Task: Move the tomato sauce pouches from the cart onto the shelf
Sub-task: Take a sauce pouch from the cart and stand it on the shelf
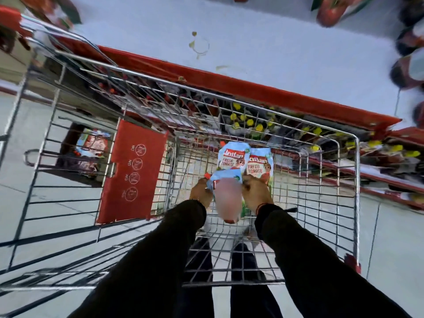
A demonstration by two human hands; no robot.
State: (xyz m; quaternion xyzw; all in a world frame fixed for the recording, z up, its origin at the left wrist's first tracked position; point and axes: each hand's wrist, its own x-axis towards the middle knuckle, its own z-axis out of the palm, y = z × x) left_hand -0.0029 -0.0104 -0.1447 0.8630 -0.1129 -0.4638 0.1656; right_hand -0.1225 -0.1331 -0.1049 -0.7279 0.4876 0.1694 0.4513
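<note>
Tomato sauce pouches lie on the wire floor of the cart (356, 180), and you have both arms reaching down into the basket toward them. Your left hand (202, 191) sits at about nine o'clock of the nearest pouch (226, 180), knuckles up, fingers curled onto its left edge. Your right hand (255, 191) sits at three o'clock of the same pouch, fingers bent over its right edge. So both grips are clenched on that one pouch, each on its own side, with the pouch stretched between them. The lower part of this pouch is blurred, and you cannot read anything there.

At twelve o'clock of the held pouch lies a second pouch (232, 156), its "FRESH TOMATO" print facing up. A third pouch (260, 165) lies just beside it, at about one o'clock from your hands, partly under your right hand. The two overlap slightly at their near edges.

Both of your forearms come in from six o'clock in dark sleeves (160, 260), nearly parallel, with the wrists bent a little inward toward each other. A red thread band (263, 205) shows at the right wrist.

At nine o'clock of your hands the red child-seat flap (135, 171) of the cart stands against the basket's left wall. The shelf (229, 37) runs across at twelve o'clock, a pale surface with a red front edge, well above the cart's far rim. Red packages stand blurred at its far corners.
</note>
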